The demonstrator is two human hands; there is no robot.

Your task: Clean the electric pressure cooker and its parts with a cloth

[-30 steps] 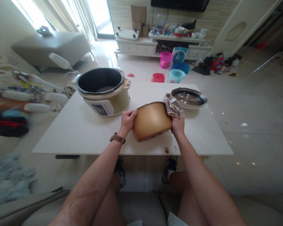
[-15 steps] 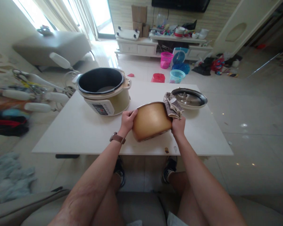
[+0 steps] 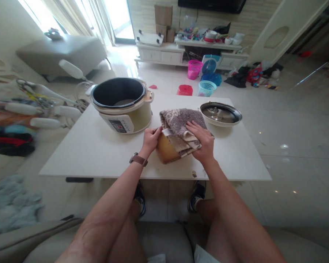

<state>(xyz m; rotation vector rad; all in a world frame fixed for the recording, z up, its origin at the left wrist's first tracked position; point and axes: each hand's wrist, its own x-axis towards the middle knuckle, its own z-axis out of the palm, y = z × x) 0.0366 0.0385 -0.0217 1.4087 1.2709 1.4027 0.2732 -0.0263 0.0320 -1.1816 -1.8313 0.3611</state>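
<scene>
A golden inner pot [image 3: 167, 149] is tilted on its side above the white table, and my left hand [image 3: 150, 140] grips its rim at the left. Draped over the pot is a grey-brown patterned towel [image 3: 178, 122], which hides much of the wall. My right hand [image 3: 204, 142] holds the towel against the pot, its fingers laid across the cloth and its thumb hidden. To the left stands the rice cooker body [image 3: 135, 118], open at the top with a dark hollow inside. The cooker's lid [image 3: 220, 115] lies with its metal inner side up, at the right.
The white table [image 3: 98, 157] holds these things, plus a small sticker [image 3: 194, 174] near the front edge. Beyond it are a red stool [image 3: 185, 90], a light-blue basket [image 3: 207, 87] and a pink basket [image 3: 194, 68]. A lamp with white shades [image 3: 71, 69] stands at the left.
My right hand has moved from the pot's right side onto its outer wall, and the bunched towel is now spread over the pot. My left hand keeps its hold on the rim.
</scene>
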